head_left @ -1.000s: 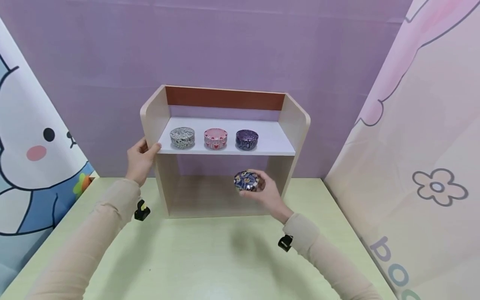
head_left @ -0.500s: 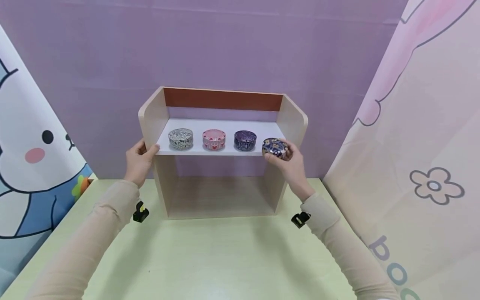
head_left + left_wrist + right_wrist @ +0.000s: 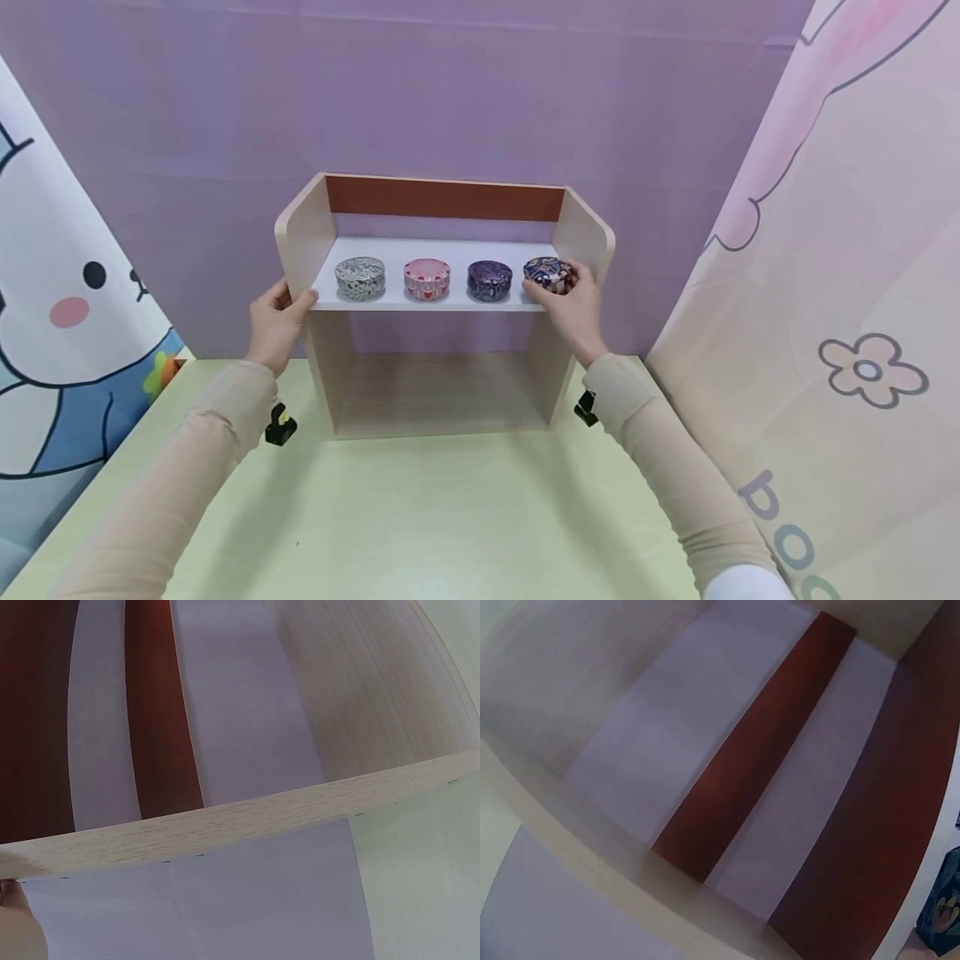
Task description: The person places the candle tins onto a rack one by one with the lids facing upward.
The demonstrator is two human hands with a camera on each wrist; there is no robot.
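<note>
In the head view a small wooden shelf unit (image 3: pixel 341 375) has a white upper board (image 3: pixel 393 247). My right hand (image 3: pixel 576 310) pinches a round navy tin with a floral pattern (image 3: pixel 546 273) at the board's right end; whether it rests fully on the board I cannot tell. To its left, in a row, stand a dark purple tin (image 3: pixel 490 282), a pink tin (image 3: pixel 427 280) and a grey-white patterned tin (image 3: pixel 360 278). My left hand (image 3: pixel 276 325) grips the unit's left side at the board's front corner. The right wrist view catches the navy tin (image 3: pixel 941 907) at its edge.
The unit stands on a pale green table (image 3: pixel 420 508) against a purple backdrop (image 3: pixel 465 92). Its lower compartment (image 3: pixel 442 387) has a wooden floor. Printed cloth panels flank the table, a cartoon one (image 3: pixel 67 250) at left and a flowered one (image 3: pixel 787 350) at right.
My right hand has lifted the navy tin from in front of the lower compartment, up and rightward to the white board, then slightly back over it. My left hand has stayed on the unit's side.
</note>
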